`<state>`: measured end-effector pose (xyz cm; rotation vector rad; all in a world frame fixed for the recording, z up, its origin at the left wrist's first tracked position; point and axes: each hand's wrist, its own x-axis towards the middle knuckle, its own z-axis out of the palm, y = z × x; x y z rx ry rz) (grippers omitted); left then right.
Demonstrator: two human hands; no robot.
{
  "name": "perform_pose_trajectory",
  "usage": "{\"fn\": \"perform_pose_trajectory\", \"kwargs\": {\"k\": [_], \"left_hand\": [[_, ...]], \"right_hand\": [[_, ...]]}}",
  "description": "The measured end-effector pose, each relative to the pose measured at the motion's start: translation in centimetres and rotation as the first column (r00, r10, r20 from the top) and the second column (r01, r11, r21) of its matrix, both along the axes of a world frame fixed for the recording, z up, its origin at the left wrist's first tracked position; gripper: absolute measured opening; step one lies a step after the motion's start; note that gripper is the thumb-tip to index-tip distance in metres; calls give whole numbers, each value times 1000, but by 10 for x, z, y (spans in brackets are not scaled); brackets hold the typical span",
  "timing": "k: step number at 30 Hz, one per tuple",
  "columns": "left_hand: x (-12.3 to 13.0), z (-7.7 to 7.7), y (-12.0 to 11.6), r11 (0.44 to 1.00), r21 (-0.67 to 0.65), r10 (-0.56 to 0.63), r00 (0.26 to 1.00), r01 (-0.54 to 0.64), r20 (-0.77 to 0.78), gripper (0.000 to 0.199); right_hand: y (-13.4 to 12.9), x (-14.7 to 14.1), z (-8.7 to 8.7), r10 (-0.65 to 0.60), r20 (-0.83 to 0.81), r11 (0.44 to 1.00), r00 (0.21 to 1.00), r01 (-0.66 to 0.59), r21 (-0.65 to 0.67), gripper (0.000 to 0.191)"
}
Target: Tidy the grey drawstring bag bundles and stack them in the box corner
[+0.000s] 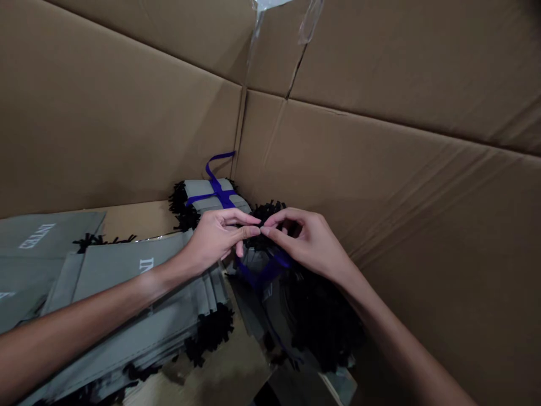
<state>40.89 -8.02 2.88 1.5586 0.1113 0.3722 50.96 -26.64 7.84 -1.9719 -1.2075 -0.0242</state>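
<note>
Cardboard box (401,169): tall creased walls, clear tape (310,22) high up at the box corner (243,113); grey cloth pieces with black fringe inside.
Tied bundle (203,187): at the foot of the box corner; folded grey cloth, flat purple ribbon (220,194) crossed over it, one end curling up.
Cloth stack (114,270): left and nearer than the box corner; layered, flat, white lettering, fringe at the ends.
Near bundle (255,258): below the box corner, under the hands; grey, dark fringe, purple ribbon around it, partly hidden.
Left hand (220,234), right hand (306,237): over the near bundle, thumbs and forefingers narrowed, tips meeting. Cannot tell whether anything thin is pinched.
</note>
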Motion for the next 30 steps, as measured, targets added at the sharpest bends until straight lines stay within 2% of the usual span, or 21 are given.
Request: {"fn": "perform_pose_trajectory", "kwargs": {"k": [5,18,24,30], "left_hand": [[0,2,-1,1000,-1,5,1000,-5,25,40],[2,-3,0,996,89,-26,997,19,76,27],[2,-6,1,991,130,-32,997,24,64,31],[1,-7,5,985,146,-94,995,91,17,41]], "right_hand": [[0,3,-5,19,32,997,999,-21,70,11],[1,-2,-8,21,157,999,987,-25,27,6],[2,-2,-12,4,166,999,986,-10,34,6],[2,0,-11,14,158,999,987,-18,27,7]]}}
